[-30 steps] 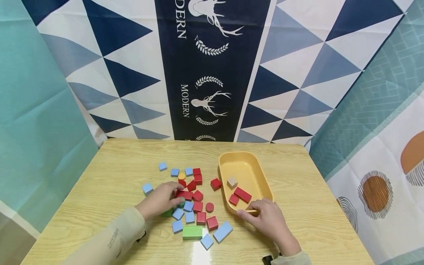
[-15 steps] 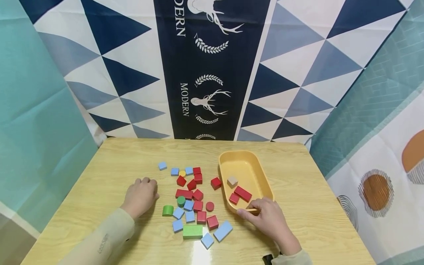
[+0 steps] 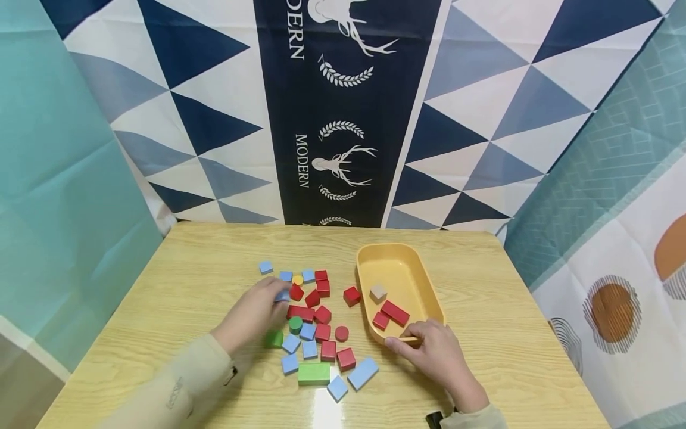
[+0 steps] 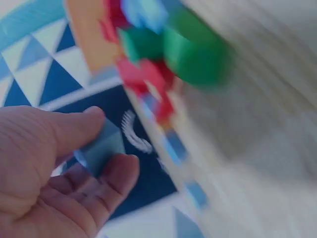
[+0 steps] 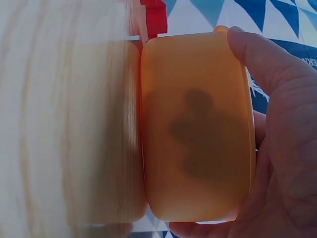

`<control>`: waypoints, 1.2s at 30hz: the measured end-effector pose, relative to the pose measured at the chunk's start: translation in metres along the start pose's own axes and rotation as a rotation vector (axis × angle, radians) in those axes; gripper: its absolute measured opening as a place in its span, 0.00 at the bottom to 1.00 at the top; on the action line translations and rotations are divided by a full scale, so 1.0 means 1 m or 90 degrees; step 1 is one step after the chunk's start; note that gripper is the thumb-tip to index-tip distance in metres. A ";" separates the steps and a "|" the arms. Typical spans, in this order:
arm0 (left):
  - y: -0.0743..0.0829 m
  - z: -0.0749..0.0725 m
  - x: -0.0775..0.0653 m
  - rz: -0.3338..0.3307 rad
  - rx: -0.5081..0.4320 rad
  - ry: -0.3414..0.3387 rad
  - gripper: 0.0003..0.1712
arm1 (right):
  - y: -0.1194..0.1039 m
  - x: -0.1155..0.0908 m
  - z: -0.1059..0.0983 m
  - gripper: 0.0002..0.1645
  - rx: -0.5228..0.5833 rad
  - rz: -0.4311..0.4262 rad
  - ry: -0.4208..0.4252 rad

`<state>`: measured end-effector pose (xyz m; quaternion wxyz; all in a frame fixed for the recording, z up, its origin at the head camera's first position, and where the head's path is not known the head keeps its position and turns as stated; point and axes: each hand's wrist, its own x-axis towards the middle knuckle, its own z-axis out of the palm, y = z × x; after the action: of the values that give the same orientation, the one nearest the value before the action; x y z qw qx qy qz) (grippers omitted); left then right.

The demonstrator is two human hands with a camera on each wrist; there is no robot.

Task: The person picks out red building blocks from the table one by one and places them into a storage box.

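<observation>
My left hand (image 3: 253, 312) pinches a small blue block (image 4: 102, 148) between thumb and fingers, held above the table at the left edge of the scattered blocks. Just beyond its fingertips lies a red pentagonal block (image 3: 296, 292). My right hand (image 3: 436, 356) grips the near rim of a yellow plastic tray (image 3: 393, 271), thumb on one side and fingers curled round the other. Inside the tray lie a pale wooden cube (image 3: 378, 293), a long red block (image 3: 395, 313) and a smaller red block (image 3: 380, 320). The right wrist view shows the tray's near wall (image 5: 198, 193) from outside.
Several red and blue blocks lie mid-table, with a light green block (image 3: 314, 374), a green cylinder (image 3: 295, 325) and a yellow round piece (image 3: 298, 279) among them. One red block (image 3: 352, 296) sits just left of the tray. Patterned cloth (image 3: 343, 119) hangs behind the table.
My left hand moved left off the blocks, then came back right with the blue block from the table's left side in its fingers. The right hand and tray stayed put.
</observation>
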<state>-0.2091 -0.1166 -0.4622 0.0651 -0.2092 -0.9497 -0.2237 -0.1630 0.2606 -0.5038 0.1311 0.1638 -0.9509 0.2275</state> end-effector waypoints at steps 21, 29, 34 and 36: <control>0.085 0.069 0.126 -0.006 -0.236 -0.071 0.22 | 0.004 -0.001 -0.001 0.19 0.007 -0.011 0.007; 0.087 0.084 0.135 0.006 -0.223 -0.068 0.20 | 0.005 -0.003 -0.001 0.19 -0.003 -0.006 0.016; 0.088 0.088 0.135 0.018 -0.193 -0.075 0.20 | 0.004 -0.002 -0.001 0.19 -0.004 -0.013 0.016; 0.088 0.089 0.135 0.018 -0.184 -0.069 0.20 | 0.004 -0.002 0.000 0.19 -0.003 -0.012 0.015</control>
<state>-0.2958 0.0446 -0.4772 -0.0140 -0.2415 -0.9068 -0.3453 -0.1629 0.2645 -0.5058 0.1450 0.1698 -0.9482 0.2258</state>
